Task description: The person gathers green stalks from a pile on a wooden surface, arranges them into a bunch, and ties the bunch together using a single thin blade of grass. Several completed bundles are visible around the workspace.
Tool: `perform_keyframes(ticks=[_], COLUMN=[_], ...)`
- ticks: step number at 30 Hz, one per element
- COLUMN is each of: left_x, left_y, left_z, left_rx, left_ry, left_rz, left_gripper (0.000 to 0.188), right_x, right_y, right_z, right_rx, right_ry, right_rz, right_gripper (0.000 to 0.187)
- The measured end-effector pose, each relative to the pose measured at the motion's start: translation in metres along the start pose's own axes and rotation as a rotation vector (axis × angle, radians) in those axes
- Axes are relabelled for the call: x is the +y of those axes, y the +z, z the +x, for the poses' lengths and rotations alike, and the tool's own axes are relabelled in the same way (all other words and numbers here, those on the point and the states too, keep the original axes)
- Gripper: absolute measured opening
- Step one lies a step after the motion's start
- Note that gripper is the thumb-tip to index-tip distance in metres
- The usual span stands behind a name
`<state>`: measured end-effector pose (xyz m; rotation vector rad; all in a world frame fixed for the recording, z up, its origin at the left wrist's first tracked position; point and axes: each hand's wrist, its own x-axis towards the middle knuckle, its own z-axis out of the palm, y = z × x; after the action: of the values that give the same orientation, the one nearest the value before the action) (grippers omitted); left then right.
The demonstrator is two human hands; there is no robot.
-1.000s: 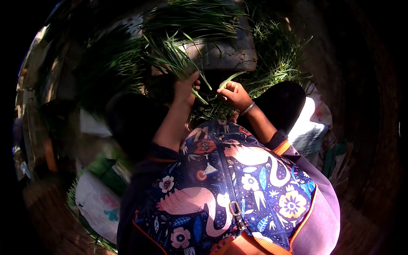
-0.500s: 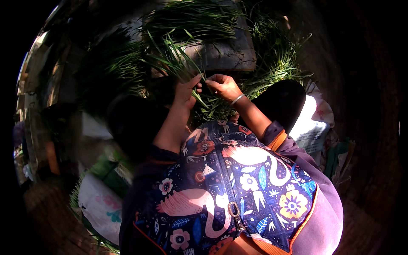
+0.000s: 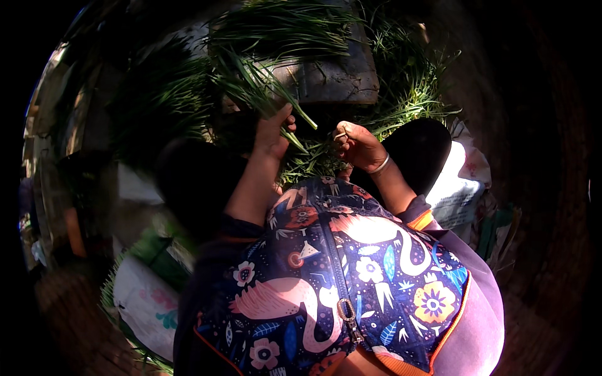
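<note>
My left hand (image 3: 273, 131) is closed round a bunch of garlic chives (image 3: 249, 80). Their long green leaves point away from me, and the pale cut ends stick out on the right of the fist. To the right and a little lower, my right hand (image 3: 359, 145) is apart from the bunch, its fingers curled and pinched together. A small pale bit shows at those fingertips, too small to name. Between my knees, below both hands, lies a loose heap of green leaves (image 3: 311, 164).
A low grey board (image 3: 342, 84) ahead bears a laid-out pile of chives (image 3: 282, 28). More chives lie at left (image 3: 166, 94), and a tangled leaf heap (image 3: 411, 81) is at right. White printed sacks (image 3: 461, 188) flank my right knee; another sack (image 3: 147, 301) sits lower left.
My right hand has drawn away from the bunch, toward the right and slightly nearer me. The left hand keeps its hold, and the stalk ends now show more plainly.
</note>
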<state>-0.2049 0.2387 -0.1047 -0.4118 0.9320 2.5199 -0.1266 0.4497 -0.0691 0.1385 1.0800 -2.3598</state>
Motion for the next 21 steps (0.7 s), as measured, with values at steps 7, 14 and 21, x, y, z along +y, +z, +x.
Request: perform_keyframes(ticks=[7,14,21], left_x=[0.003,0.007,-0.011], left_y=[0.002,0.006,-0.01], left_z=[-0.003,-0.006,0.006], left_rx=[-0.088,-0.255,0.088], left_ry=[0.015,0.063,-0.31], left_rz=[0.109,0.129,0.141], left_gripper=[0.023,0.025,0.036], right_x=[0.003,0.009,0.005], right_y=[0.02,0.029,0.026], right_z=[0.022,0.038,0.025], right_rx=[0.35,0.246,0.339], right_ry=[0.054,-0.16,-0.734], right_rz=[-0.316,-0.513,-1.763], right_gripper=[0.023,0.022,0.011])
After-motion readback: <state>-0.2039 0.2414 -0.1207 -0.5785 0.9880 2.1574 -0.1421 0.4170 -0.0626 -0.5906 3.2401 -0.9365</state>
